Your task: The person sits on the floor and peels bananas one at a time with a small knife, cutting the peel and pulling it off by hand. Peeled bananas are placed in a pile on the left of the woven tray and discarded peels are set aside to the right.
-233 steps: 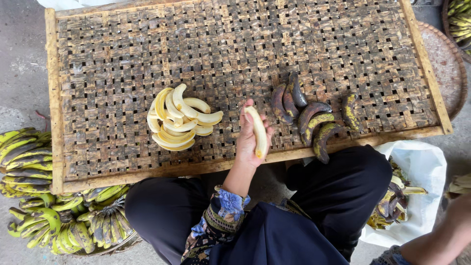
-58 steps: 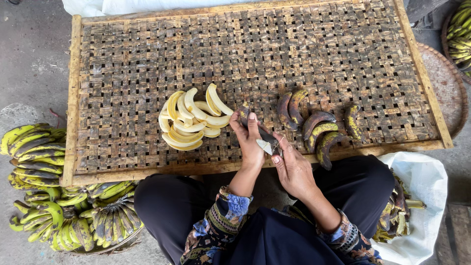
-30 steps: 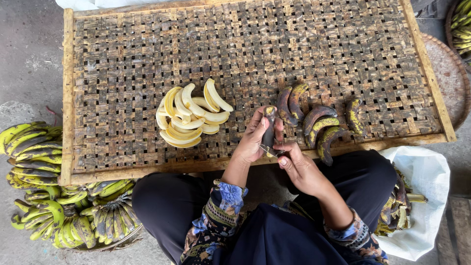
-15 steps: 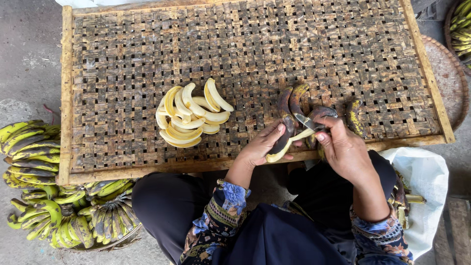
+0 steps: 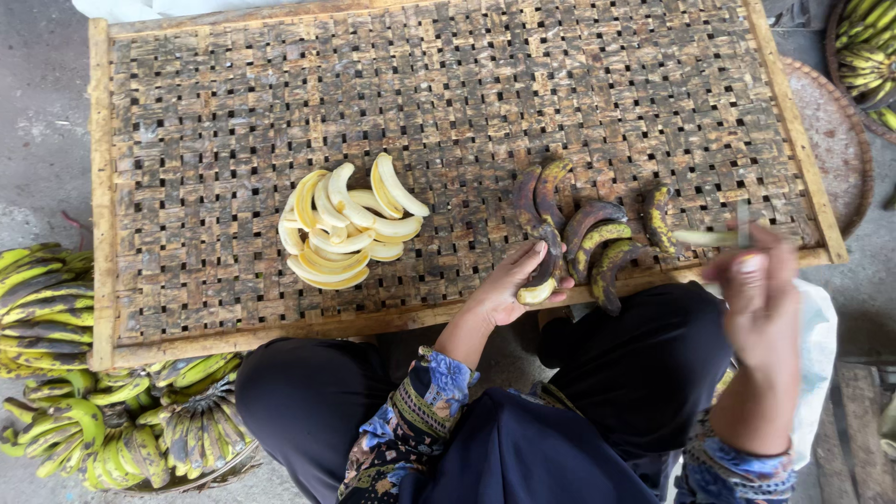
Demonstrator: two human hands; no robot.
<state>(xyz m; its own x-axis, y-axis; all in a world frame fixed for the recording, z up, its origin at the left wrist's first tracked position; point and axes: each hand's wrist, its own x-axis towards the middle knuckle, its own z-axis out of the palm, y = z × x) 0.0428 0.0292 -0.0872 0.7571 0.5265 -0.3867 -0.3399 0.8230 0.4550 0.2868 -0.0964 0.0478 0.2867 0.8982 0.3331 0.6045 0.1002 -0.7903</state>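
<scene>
Head camera view, looking straight down at a seated person's lap and a large flat tray (image 5: 103, 187) of woven bamboo strips. The weave is a coarse basket pattern, brown and stained dark in patches, framed by pale, smooth wooden slats.

The left hand (image 5: 511, 285) rests at the tray's near edge, fingers curled around a half-peeled banana (image 5: 541, 280). Its upper part still wears dark, blackened skin, and the bare tip at the bottom is pale yellow and smooth.

The right hand (image 5: 761, 289) is raised to the right, blurred by motion. It pinches a long strip of peel (image 5: 705, 238), pale on its inner face, that stretches leftward over the tray's edge. A thin, dark, blade-like shape stands above the fingers, too blurred to identify.

Just beside the left hand, on the weave, lies a loose cluster of unpeeled bananas (image 5: 597, 238), curved, matt and nearly black with yellow streaks.

Further left, well apart from them, sits a heap of peeled bananas (image 5: 350, 229), creamy yellow, smooth crescents stacked and overlapping.

On the grey concrete floor to the left are bunches of green and yellow bananas (image 5: 56, 299), glossy and ridged, some in a shallow round basket (image 5: 219, 467).

A round woven tray (image 5: 840, 140) lies at the right, and a white plastic bag (image 5: 819, 345) sits beside the person's knee.

The person wears dark trousers and sleeves with a blue floral pattern.
</scene>
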